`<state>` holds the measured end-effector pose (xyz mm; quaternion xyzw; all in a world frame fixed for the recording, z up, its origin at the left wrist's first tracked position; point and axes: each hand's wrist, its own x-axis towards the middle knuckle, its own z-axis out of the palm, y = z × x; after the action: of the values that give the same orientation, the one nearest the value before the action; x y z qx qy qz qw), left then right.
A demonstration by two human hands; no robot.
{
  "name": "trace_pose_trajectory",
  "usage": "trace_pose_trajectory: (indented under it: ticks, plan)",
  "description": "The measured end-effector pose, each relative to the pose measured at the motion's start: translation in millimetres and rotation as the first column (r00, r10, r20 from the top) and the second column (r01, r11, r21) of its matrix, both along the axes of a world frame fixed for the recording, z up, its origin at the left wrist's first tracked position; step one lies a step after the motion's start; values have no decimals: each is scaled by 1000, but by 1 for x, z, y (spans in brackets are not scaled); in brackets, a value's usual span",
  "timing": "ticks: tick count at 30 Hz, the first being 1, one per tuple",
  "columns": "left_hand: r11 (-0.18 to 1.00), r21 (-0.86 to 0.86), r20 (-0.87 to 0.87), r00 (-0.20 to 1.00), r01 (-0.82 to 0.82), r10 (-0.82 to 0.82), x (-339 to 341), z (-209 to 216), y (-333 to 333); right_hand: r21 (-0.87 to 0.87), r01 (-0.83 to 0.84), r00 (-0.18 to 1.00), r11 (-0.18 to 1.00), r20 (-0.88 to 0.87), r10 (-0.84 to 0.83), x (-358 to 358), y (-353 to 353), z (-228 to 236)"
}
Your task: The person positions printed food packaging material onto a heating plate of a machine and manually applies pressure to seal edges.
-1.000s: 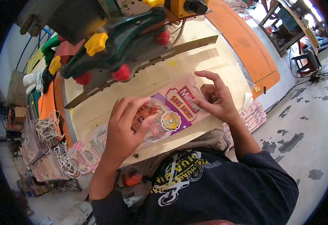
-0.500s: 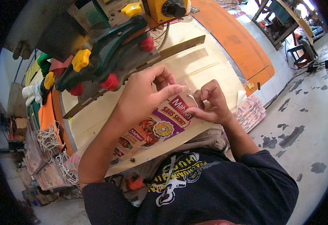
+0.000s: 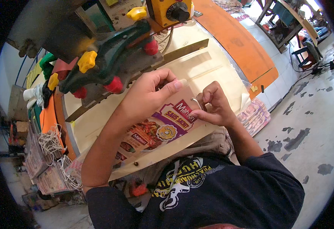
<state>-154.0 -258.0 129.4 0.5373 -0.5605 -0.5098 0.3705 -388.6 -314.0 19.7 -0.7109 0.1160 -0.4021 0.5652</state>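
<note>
A printed plastic bag [image 3: 166,131], purple, red and cream with pictures of food, lies slantwise over the front edge of the cream-covered table. By its upper corner, my right hand [image 3: 215,105] is closed, with fingers curled and thumb pressed in. A short, pale, curved piece that looks like a cord end [image 3: 194,100] sticks out of that hand over the bag. My left hand [image 3: 155,86] is bent above the bag's upper edge, thumb and fingertips drawn together; whatever is between them is too small to make out.
A dark green machine clamp [image 3: 109,57] with yellow knobs and red feet stands just beyond my left hand, over a long metal bar [image 3: 186,50]. A yellow dial box [image 3: 170,11] is at the back. Stacked printed bags [image 3: 252,115] sit at right; corded ones [image 3: 52,177] hang at left.
My left hand has lifted slightly up and away from the bag's corner and from the pale cord end. My right hand stays almost where it was, still closed.
</note>
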Motion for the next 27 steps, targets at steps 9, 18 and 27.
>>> trace_pose_trajectory:
  ticks: [9,18,27]
  plan:
    - [986,-167,281,959,15,33,-11,19,1,312,-168,983,935,-22,184,4,5,14]
    - [965,-245,410,912,92,17,-24,30,6,-37,-124,975,992,-188,115,2,-7,8]
    - [980,-153,493,869,126,-34,-38,49,19,-224,-59,980,973,-198,14,0,-7,14]
